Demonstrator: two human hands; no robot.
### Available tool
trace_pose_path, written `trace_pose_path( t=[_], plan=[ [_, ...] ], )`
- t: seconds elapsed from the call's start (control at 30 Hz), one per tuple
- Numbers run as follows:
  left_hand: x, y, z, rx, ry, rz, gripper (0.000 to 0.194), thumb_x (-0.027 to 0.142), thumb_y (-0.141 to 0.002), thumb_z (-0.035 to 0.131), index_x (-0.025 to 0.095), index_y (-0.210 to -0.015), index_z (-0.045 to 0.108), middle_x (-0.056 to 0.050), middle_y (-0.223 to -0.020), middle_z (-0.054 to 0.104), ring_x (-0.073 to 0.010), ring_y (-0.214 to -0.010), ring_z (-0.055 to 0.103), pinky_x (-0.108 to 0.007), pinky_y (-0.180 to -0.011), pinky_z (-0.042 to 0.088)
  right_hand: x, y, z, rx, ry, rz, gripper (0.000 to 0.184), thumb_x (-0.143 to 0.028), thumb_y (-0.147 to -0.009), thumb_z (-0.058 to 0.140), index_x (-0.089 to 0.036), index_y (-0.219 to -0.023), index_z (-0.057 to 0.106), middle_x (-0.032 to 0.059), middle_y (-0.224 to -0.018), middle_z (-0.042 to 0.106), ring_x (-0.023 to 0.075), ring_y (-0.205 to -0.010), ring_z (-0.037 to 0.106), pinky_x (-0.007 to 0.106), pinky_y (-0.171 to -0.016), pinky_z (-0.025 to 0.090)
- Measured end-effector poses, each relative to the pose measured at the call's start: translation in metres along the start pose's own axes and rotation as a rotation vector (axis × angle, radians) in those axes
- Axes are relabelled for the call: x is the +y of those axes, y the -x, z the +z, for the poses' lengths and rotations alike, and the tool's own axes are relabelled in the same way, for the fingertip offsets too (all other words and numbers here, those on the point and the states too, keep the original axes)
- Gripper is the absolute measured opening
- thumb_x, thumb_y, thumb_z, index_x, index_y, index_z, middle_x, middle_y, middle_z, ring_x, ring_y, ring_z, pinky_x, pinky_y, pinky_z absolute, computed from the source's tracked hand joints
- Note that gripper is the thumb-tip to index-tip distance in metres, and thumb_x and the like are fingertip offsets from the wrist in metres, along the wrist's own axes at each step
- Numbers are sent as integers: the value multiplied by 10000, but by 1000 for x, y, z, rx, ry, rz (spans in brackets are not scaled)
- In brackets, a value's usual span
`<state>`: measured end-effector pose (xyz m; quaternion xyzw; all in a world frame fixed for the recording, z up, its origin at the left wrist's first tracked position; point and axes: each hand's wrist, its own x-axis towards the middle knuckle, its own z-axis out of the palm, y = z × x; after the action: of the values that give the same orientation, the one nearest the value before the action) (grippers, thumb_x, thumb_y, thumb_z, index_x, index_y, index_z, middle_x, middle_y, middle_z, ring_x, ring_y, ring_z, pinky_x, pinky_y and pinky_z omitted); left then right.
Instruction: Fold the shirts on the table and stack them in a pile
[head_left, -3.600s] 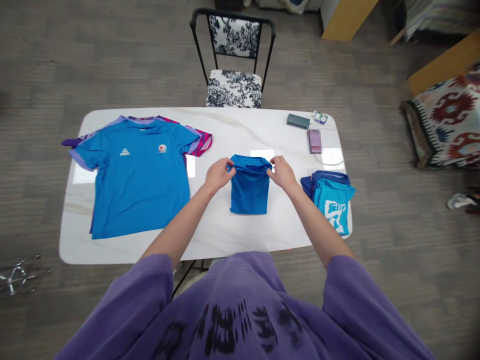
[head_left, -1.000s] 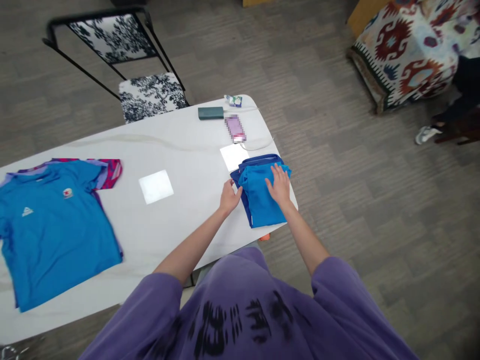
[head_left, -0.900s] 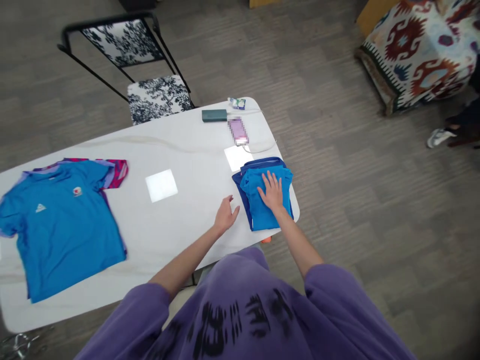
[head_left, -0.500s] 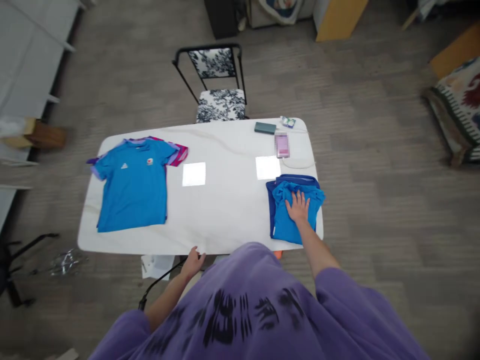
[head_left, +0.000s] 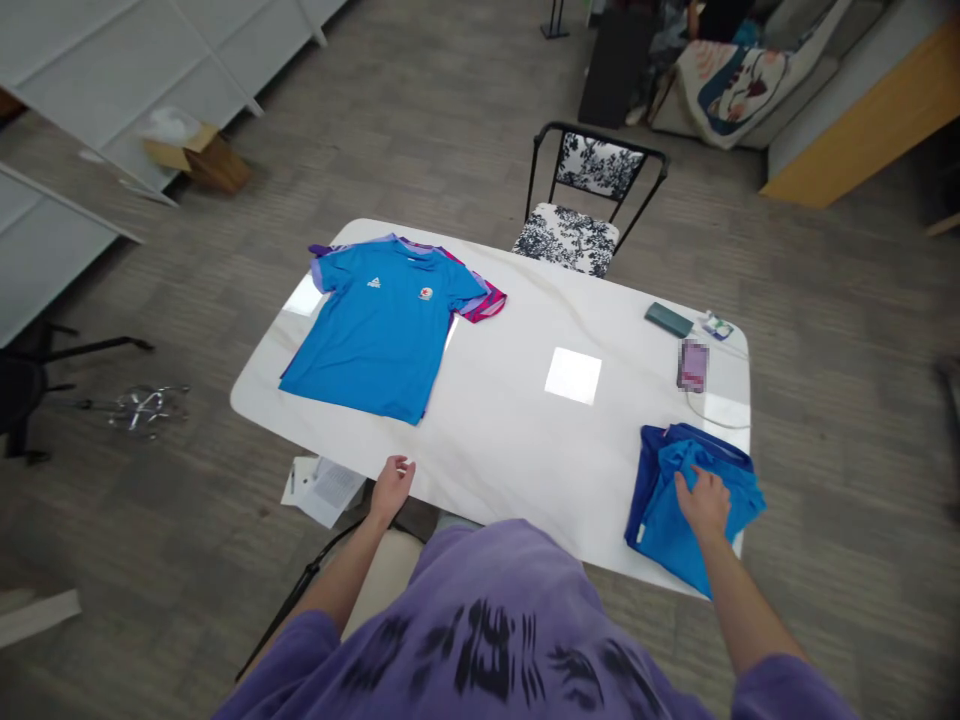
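Folded blue clothes (head_left: 666,540) are lying stacked at the table's end under the right hand (head_left: 703,502), its fingers slightly spread and bent; I am unable to tell how firmly it is pressing. The left hand (head_left: 391,488) is hovering by the near edge, loosely curled and holding nothing. Between the hands I am seeing the white, faintly veined table (head_left: 510,460), glare shining on it. Ahead of the left hand, a blue T-shirt (head_left: 367,345) is lying flat over other shirts. Beyond the right hand, a dark green case (head_left: 669,320) and a small packet (head_left: 718,327) are sitting near the far corner. Ahead, between the hands, a patterned chair (head_left: 568,238) is standing on the grey floor (head_left: 390,130). Far past the left hand, a cardboard box (head_left: 216,160) is resting beside white cabinets (head_left: 112,60).
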<state>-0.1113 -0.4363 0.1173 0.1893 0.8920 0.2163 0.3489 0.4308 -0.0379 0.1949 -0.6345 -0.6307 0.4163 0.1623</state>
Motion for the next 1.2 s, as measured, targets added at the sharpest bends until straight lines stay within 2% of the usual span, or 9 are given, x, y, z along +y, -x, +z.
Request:
trace_pose_path(
  t=[0.1,0.23,0.47,0.57,0.63,0.77,0.9,1.07,1.2],
  plan=[
    [-3,-73,-32,-22,52,85,260,474,-1038,644,285,-1157,511,-47,-1121,716,-266,-1036,730,-397,-991,595,-67,16,79,-67,58,15,466,-921,-714,659,-499,-899,727,79,-804,698,460,-703,808,871,-910,618],
    [0,-147,-61,-61,64,231,231,344,-984,753,274,-1068,550,-94,-1176,697,-328,-1223,652,-441,-1169,502,-156,-3,200,-211,239,-86,433,-861,-744,697,-432,-718,641,33,-654,651,407,-651,771,709,-794,640],
    [-9,-209,-71,-90,81,300,239,292,-974,828,268,-998,592,-113,-1126,667,-401,-1288,601,-489,-1158,462,-292,-120,404,-433,554,-200,180,-486,-966,758,-316,-907,746,25,-902,849,278,-941,802,470,-1059,634],
    [-20,-222,-68,-111,74,300,144,276,-1005,790,269,-994,646,-130,-1177,717,-414,-1290,628,-516,-1143,466,-343,-180,474,-444,623,-228,134,-386,-1058,723,-273,-1084,790,57,-1105,889,269,-1068,801,450,-1152,611],
    [-30,-229,-68,-133,70,300,64,296,-1055,741,275,-1016,694,-136,-1204,764,-417,-1273,663,-546,-1160,466,-373,-220,512,-415,646,-238,216,-368,-1115,674,-251,-1254,791,98,-1278,884,286,-1158,795,458,-1186,605],
    [-49,-238,-78,-165,81,298,103,370,-1117,672,305,-1081,744,-133,-1208,842,-440,-1254,735,-618,-1196,473,-417,-289,566,-308,651,-256,453,-373,-1193,549,-190,-1589,669,189,-1594,750,318,-1391,730,460,-1244,599],
    [-58,-238,-90,-168,114,298,160,452,-1128,630,361,-1102,759,-114,-1229,874,-470,-1260,786,-680,-1173,526,-438,-331,595,-215,671,-241,470,-422,-1176,590,-175,-1566,680,239,-1632,658,382,-1503,632,540,-1288,581],
    [-56,-229,-97,-205,161,285,164,486,-1110,640,403,-1092,780,-109,-1204,874,-475,-1237,805,-720,-1150,566,-440,-356,607,-184,709,-215,273,-408,-1135,621,-219,-1278,756,221,-1447,746,439,-1483,573,692,-1335,476],
    [-46,-221,-103,-251,127,350,173,445,-1134,628,376,-1050,762,-125,-1145,852,-478,-1180,793,-710,-1092,567,-435,-366,602,-199,660,-236,265,-360,-1174,522,-239,-1335,695,147,-1298,842,375,-1343,680,620,-1316,427]
  ],
)
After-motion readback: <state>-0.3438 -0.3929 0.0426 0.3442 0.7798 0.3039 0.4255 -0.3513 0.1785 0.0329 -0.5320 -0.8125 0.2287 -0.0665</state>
